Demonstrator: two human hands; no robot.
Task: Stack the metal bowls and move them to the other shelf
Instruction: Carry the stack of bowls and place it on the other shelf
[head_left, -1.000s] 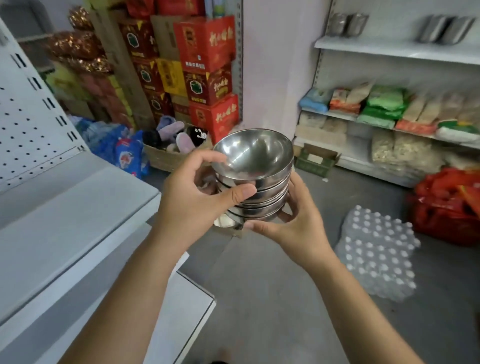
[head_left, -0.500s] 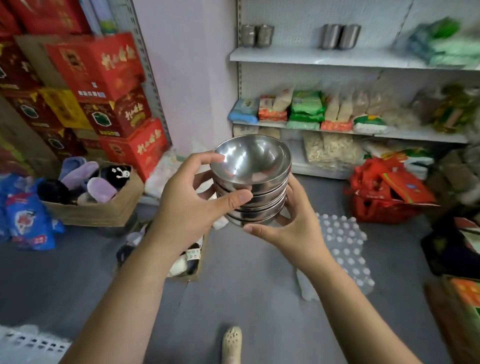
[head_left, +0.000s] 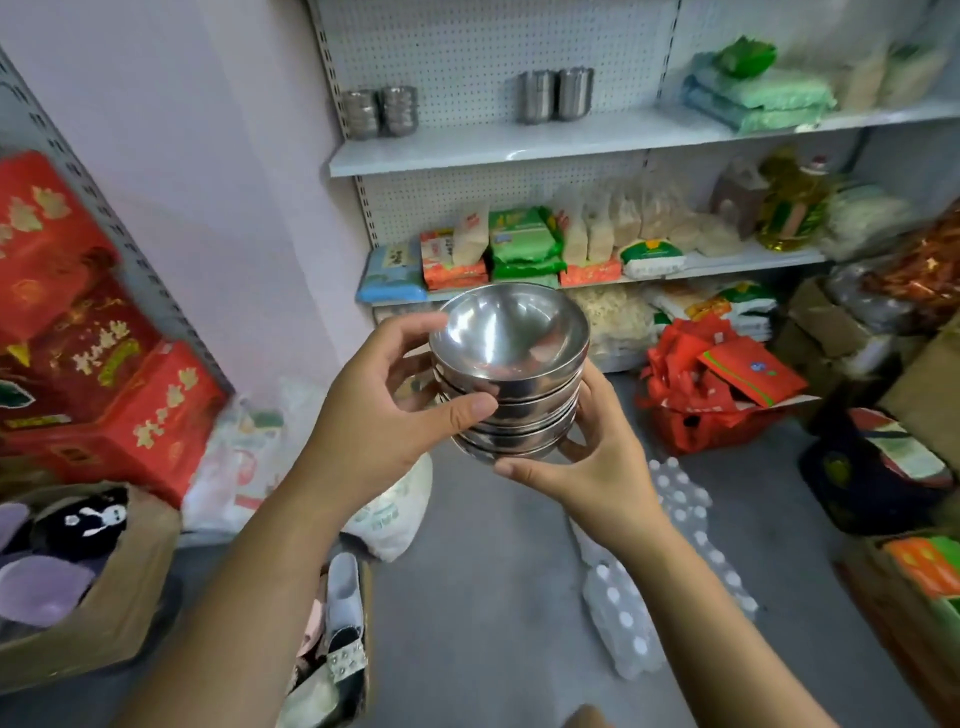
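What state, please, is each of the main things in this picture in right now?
stack of metal bowls: nested, upright, held in the air.
left hand: grips the stack's side.
right hand: holds the stack from beneath.
white shelf: carries steel bowls and cups, part bare.

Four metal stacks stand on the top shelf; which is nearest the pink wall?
The leftmost short stack, at the left end of the top shelf; its twin and the two taller stacks stand further right.

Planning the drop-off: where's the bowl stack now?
The bowl stack is at the centre of the head view, gripped between left hand and right hand, in the air short of the top shelf.
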